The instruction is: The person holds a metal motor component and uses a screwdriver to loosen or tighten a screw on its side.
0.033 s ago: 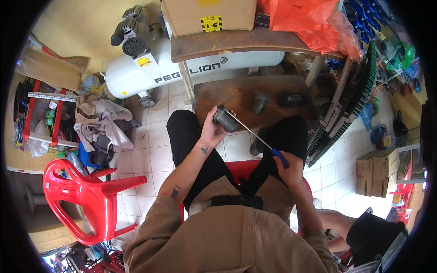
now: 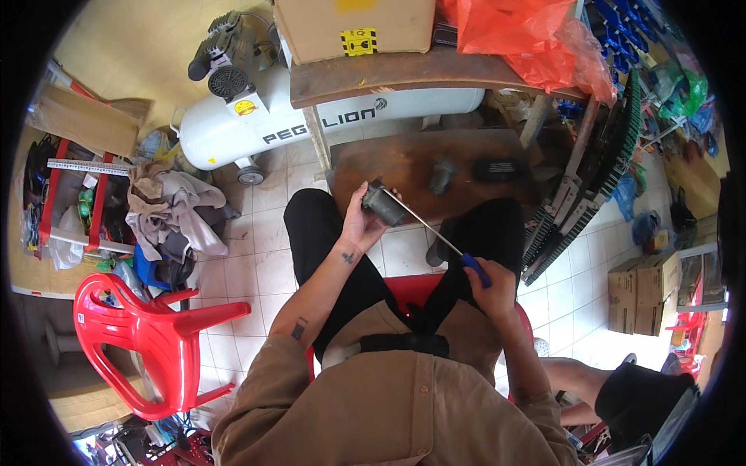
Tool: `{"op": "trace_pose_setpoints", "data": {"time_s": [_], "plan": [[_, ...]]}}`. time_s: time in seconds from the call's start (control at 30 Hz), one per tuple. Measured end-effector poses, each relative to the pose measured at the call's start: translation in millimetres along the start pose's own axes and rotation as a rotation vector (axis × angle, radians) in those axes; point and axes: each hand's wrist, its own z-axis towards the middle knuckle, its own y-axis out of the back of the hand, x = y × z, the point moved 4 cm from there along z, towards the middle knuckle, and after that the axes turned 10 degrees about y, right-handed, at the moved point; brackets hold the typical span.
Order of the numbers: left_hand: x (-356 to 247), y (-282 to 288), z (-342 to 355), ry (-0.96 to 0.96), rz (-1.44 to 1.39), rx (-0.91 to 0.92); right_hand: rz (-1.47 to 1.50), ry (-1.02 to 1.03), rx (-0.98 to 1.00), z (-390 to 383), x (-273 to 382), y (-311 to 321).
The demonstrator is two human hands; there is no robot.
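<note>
In front of my knees, my left hand (image 2: 358, 225) is closed around a dark grey, worn cylindrical part (image 2: 385, 209), held tilted. My right hand (image 2: 495, 290) grips the blue handle of a screwdriver (image 2: 475, 269). Its long metal shaft slants up and left across the cylinder, with the tip at the part's upper end; whether it sits in a screw is too small to tell. On the low dark wooden board (image 2: 373, 165) beyond lie another dark grey part (image 2: 443, 175) and a black flat object (image 2: 498, 169).
A white air compressor (image 2: 233, 124) stands behind the wooden bench (image 2: 373, 80), which bears a cardboard box (image 2: 350, 23) and an orange plastic bag (image 2: 513, 39). A red chair (image 2: 167, 330) is at left, near heaped cloths (image 2: 175, 203). Another person's leg (image 2: 571, 379) shows at lower right.
</note>
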Motion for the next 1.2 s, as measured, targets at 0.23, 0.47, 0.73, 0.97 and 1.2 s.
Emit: {"op": "trace_pose_setpoints", "data": {"time_s": [0.23,0.47,0.73,0.97,1.2], "plan": [[-4,1,-2,0.007,-0.061,0.007,0.282,-0.19,-0.009,0,5,-1],[-2,2,2,0.022,-0.067,0.028,0.661,-0.469,0.072,-17,-30,-6],[-3,7,2,0.054,-0.116,0.036,0.781,-0.789,0.209,-15,-11,-13],[-2,1,0,0.029,-0.075,0.022,0.46,-0.528,0.178,-17,-14,-17],[-3,0,-1,0.013,-0.088,0.015,0.35,-0.435,0.138,-19,-14,-20]]}}
